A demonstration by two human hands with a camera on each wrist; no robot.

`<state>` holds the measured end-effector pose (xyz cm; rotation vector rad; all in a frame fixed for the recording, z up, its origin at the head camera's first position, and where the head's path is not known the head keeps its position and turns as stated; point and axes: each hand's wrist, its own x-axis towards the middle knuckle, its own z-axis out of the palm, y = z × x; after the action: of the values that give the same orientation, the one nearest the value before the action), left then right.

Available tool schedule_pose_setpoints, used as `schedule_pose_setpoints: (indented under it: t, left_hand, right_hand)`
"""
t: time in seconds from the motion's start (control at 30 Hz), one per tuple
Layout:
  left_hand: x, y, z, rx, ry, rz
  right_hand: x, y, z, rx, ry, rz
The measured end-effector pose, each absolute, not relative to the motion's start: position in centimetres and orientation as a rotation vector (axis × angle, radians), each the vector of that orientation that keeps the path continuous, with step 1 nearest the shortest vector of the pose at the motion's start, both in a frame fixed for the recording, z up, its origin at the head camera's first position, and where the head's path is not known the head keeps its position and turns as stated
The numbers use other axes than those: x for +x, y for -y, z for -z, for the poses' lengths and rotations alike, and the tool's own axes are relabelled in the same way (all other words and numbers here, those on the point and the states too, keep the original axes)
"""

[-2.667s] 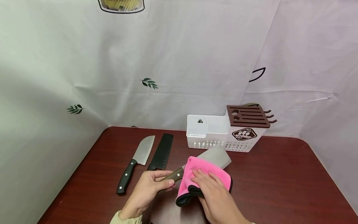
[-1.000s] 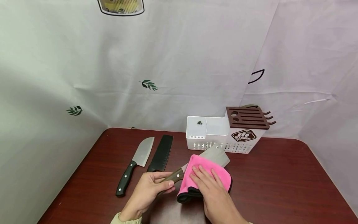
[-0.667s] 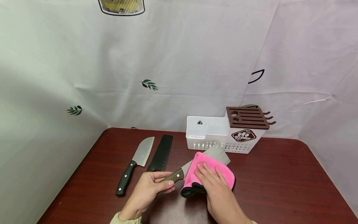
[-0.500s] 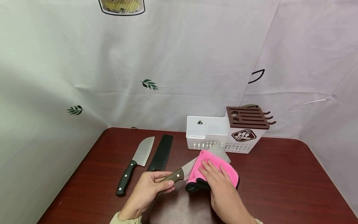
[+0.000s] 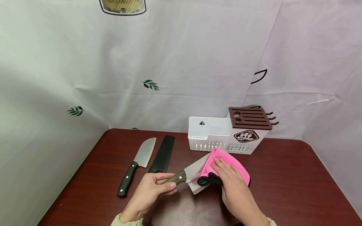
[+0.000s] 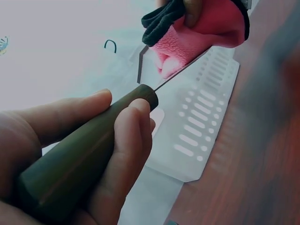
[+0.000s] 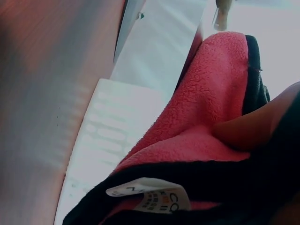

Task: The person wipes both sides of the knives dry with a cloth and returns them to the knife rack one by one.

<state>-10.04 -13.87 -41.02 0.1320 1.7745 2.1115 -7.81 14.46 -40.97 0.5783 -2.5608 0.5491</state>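
My left hand [image 5: 148, 191] grips the wooden handle of a cleaver [image 5: 194, 169], fingers and thumb curled round it, as the left wrist view [image 6: 84, 150] confirms up close. The broad blade points away to the right. My right hand [image 5: 237, 194] holds a pink cloth [image 5: 230, 163] with black edging against the blade, fingers laid over its top and thumb mostly hidden below. The cloth covers the blade's far end; the part by the handle shows bare. In the right wrist view the cloth [image 7: 201, 103] shows folds and a white label.
To the left lie a black-handled knife [image 5: 130, 175] with a silver blade and a black-bladed knife [image 5: 164, 153], its handle partly behind the left hand. A white perforated rack [image 5: 212, 141] with a brown slotted top [image 5: 250, 117] stands behind the cleaver on the reddish-brown table [image 5: 291, 182].
My right hand has slid the cloth right and away along the blade toward its far end, uncovering the blade near the handle. The left hand and cleaver handle have stayed in place.
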Motion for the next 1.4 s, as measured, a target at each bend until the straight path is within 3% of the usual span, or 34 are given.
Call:
schedule_pose_setpoints:
  t: [0.5, 1.4]
  left_hand:
    - [-10.0, 14.0, 40.8, 0.150, -1.789, -2.096]
    - [-9.9, 13.9, 40.6, 0.103, -1.824, -2.089]
  right_hand:
    - [-8.1, -15.1, 41.0, 0.520, 2.528, -0.594]
    - [-7.4, -13.7, 41.8, 0.803, 2.465, -0.571]
